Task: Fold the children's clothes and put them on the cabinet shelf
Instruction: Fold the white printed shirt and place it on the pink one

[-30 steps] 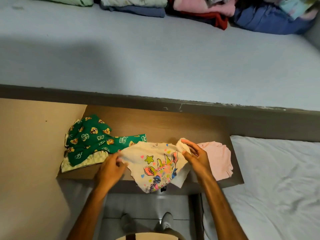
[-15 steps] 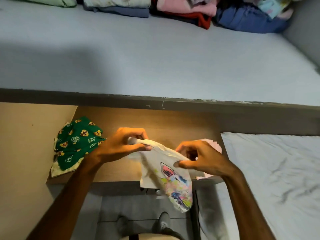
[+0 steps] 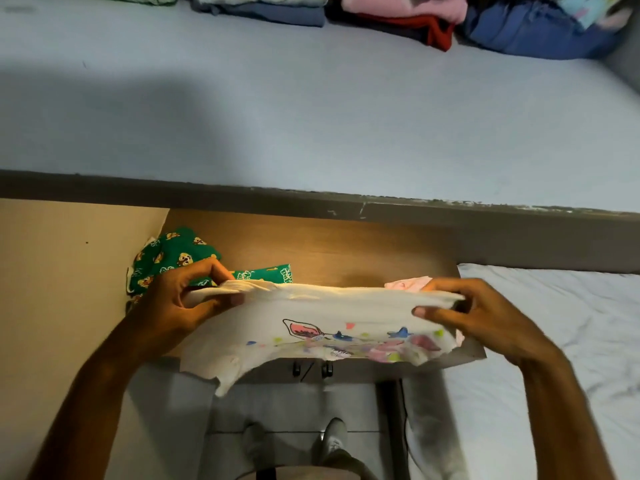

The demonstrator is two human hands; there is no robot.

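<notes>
Both hands are holding a cream children's shirt point(image 3: 311, 327) stretched flat between them, above the near edge of the wooden desk point(image 3: 346, 251). The left hand point(image 3: 180, 306) is pinching the shirt's left end, thumb on top and fingers curled underneath, so that its grip is closing narrowly on the fabric. The right hand point(image 3: 478, 313) is clamping the right end in the same way, with the fingers lying over the top fold and the thumb pressing from the near side. The shirt is spanning the whole gap between the two grips; its far edge is running taut from hand to hand, while the printed part, with a pink ear and coloured spots, is hanging down toward the near side and over the desk's edge.

A green patterned garment point(image 3: 173, 258) is lying on the desk to the far left, partly behind the left hand. A pink garment point(image 3: 405, 283) is peeking out just beyond the shirt by the right hand. Folded clothes point(image 3: 415, 19) are sitting in a row at the far side of the grey shelf point(image 3: 311, 116). A white bed point(image 3: 561, 341) is lying to the right.
</notes>
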